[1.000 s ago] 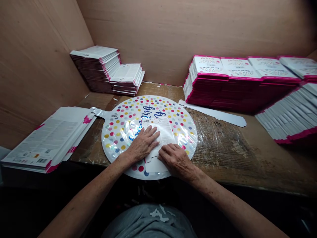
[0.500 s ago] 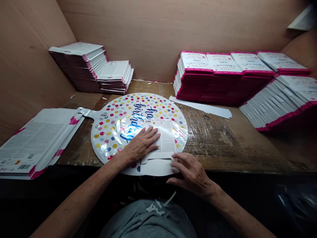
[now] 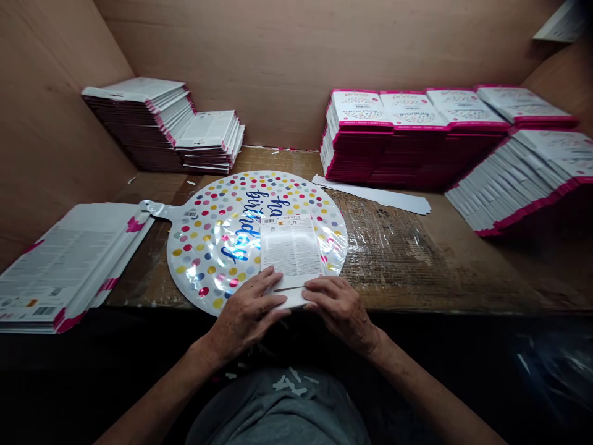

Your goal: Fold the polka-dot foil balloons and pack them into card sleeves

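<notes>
Holding card [image 3: 291, 253] between left hand [image 3: 245, 313] and right hand [image 3: 340, 309].

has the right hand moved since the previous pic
Yes. Against the foil balloon, the right hand has moved left, in from beyond the balloon's lower edge, and its fingers now touch the folded lower end of the white card.

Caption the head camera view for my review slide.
Left hand and right hand grip a card header on a polka-dot foil balloon.
</notes>
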{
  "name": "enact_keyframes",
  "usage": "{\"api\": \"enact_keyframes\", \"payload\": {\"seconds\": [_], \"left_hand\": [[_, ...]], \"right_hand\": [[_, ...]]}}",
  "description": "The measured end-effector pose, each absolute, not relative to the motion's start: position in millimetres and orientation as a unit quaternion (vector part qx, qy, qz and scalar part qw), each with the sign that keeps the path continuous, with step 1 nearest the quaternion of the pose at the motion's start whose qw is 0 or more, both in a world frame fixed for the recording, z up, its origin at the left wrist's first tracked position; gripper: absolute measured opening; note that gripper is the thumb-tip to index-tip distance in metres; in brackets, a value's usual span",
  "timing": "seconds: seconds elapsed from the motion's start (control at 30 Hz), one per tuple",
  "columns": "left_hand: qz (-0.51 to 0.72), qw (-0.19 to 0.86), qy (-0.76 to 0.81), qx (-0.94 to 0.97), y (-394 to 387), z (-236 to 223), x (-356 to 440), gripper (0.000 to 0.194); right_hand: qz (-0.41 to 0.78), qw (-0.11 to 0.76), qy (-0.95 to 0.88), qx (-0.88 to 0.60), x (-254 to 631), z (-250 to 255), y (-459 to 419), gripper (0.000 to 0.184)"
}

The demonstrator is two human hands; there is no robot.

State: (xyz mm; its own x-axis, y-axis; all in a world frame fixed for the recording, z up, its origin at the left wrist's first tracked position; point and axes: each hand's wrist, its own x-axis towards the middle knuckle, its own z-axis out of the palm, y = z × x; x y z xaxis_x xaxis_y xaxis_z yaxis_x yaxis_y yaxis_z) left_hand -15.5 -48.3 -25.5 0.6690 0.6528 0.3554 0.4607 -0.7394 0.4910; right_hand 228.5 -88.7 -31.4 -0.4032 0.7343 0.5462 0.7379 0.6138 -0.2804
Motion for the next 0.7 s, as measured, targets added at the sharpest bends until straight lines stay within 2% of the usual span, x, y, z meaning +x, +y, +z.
{"api": "enact_keyframes", "payload": {"seconds": [0.07, 0.13, 0.27, 0.3, 0.37, 0.43, 0.53, 0.63, 0.7], "left_hand": [[0.27, 0.192, 0.378, 0.864, -44, -22, -5, 0.028], [0.255, 0.178, 0.461, 0.831, -39, -18, 6, 0.029], [0.235, 0.088, 0.58, 0.775, -32, -21, 21, 0.022], [0.245, 0.077, 0.588, 0.767, -32, -23, 23, 0.027], [0.279, 0.095, 0.591, 0.751, -37, -25, 25, 0.039], [0.325, 0.171, 0.598, 0.713, -46, -22, 27, 0.052], [0.395, 0.407, 0.61, 0.553, -63, -8, 30, 0.063], [0.414, 0.643, 0.534, 0.36, -74, 10, 34, 0.059], [0.429, 0.702, 0.486, 0.296, -75, 16, 36, 0.052]], "right_hand": [[0.08, 0.336, -0.797, -0.496, 222, -27, -81, 0.023], [0.109, 0.331, -0.766, -0.54, 218, -25, -74, 0.024], [-0.013, 0.267, -0.826, -0.496, 222, -31, -79, 0.044], [-0.042, 0.252, -0.846, -0.468, 226, -34, -83, 0.048], [-0.07, 0.251, -0.864, -0.431, 234, -38, -94, 0.042], [-0.084, 0.294, -0.849, -0.431, 241, -39, -103, 0.032], [-0.09, 0.377, -0.806, -0.446, 239, -35, -105, 0.033], [-0.081, 0.407, -0.798, -0.436, 224, -28, -96, 0.034], [-0.078, 0.393, -0.807, -0.434, 210, -23, -88, 0.027]]}}
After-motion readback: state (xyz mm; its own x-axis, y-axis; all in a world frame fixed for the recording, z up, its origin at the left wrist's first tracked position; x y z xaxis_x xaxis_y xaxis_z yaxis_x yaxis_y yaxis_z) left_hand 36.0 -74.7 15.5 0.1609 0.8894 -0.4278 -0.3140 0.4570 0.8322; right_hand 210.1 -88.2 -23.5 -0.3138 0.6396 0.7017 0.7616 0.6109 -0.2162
